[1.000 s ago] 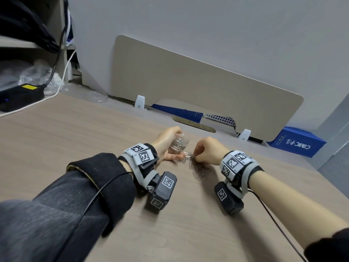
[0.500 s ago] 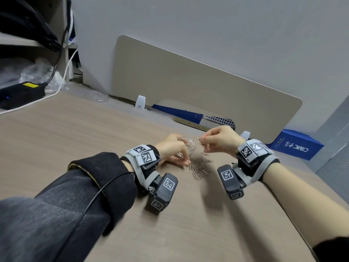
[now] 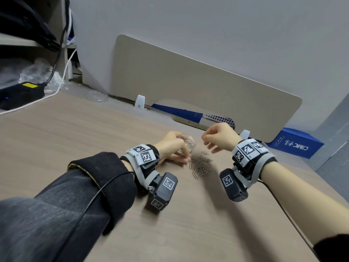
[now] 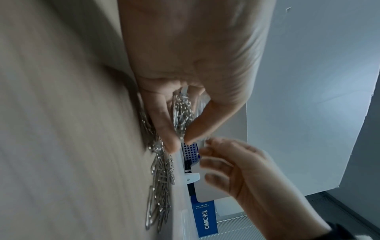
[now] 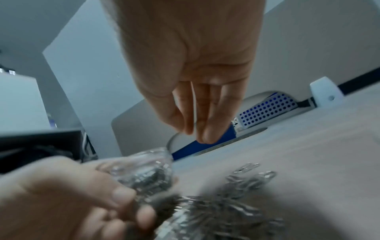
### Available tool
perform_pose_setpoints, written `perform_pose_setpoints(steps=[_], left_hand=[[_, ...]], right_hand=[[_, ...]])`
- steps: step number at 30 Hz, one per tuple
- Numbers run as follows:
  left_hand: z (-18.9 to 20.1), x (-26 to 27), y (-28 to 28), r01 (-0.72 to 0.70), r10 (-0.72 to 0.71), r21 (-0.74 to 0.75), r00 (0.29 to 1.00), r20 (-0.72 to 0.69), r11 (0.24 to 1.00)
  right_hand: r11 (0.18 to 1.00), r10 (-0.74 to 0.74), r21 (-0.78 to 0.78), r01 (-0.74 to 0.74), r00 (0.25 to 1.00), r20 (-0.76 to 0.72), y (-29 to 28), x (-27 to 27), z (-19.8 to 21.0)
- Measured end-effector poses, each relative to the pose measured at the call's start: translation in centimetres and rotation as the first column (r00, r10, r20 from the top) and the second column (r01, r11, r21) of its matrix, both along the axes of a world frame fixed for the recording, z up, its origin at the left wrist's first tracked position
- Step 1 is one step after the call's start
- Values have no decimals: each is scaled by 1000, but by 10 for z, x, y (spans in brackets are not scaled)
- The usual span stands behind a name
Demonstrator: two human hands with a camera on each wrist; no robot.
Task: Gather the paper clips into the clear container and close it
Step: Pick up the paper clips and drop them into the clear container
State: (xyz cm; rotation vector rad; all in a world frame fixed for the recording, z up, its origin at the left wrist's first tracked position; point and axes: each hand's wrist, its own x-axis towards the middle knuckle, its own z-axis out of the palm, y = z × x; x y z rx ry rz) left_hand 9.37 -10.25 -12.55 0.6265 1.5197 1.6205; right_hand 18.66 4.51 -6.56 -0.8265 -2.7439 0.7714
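Observation:
My left hand (image 3: 170, 146) rests on the wooden table and grips a small clear container (image 3: 188, 144), tilted, with paper clips inside. The left wrist view shows thumb and fingers curled round the container (image 4: 183, 110). A loose pile of silver paper clips (image 3: 201, 166) lies on the table just right of it. My right hand (image 3: 209, 140) hovers above the pile, right of the container's mouth (image 5: 144, 167), fingers loosely hanging; I see no clip in them. A round clear lid (image 3: 96, 95) lies far back left.
A beige divider panel (image 3: 188, 82) stands along the back edge of the table. A blue box (image 3: 296, 144) is behind it at the right. A black power adapter (image 3: 20, 93) with cables sits at the far left. The table's right edge runs close to my right forearm.
My right hand lifted from the pile with pinched clips, brought them to the container's mouth, and now its fingers have spread. My left hand kept hold of the container.

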Motion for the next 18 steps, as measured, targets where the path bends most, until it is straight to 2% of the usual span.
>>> perform_pose_setpoints(steps=[1, 3, 5, 10, 14, 18], left_hand=[[0, -1, 0, -31, 31, 6, 999, 5, 999], [-1, -2, 0, -79, 79, 12, 997, 12, 997], [-1, -2, -1, -109, 109, 6, 994, 21, 994], [-2, -2, 1, -117, 118, -22, 993, 30, 993], [-2, -3, 0, -109, 110, -27, 994, 24, 994], [-2, -2, 0, -106, 107, -27, 994, 27, 994]], right_hand=[[999, -16, 40, 11, 991, 130, 2, 4, -4], [999, -39, 42, 25, 926, 376, 3, 12, -11], [999, -48, 7, 51, 874, 484, -1, 17, -15], [999, -11, -28, 29, 865, 502, -17, 13, -22], [991, 24, -127, 36, 896, 443, -24, 6, -28], [990, 21, -138, 36, 920, 392, -22, 1, -31]])
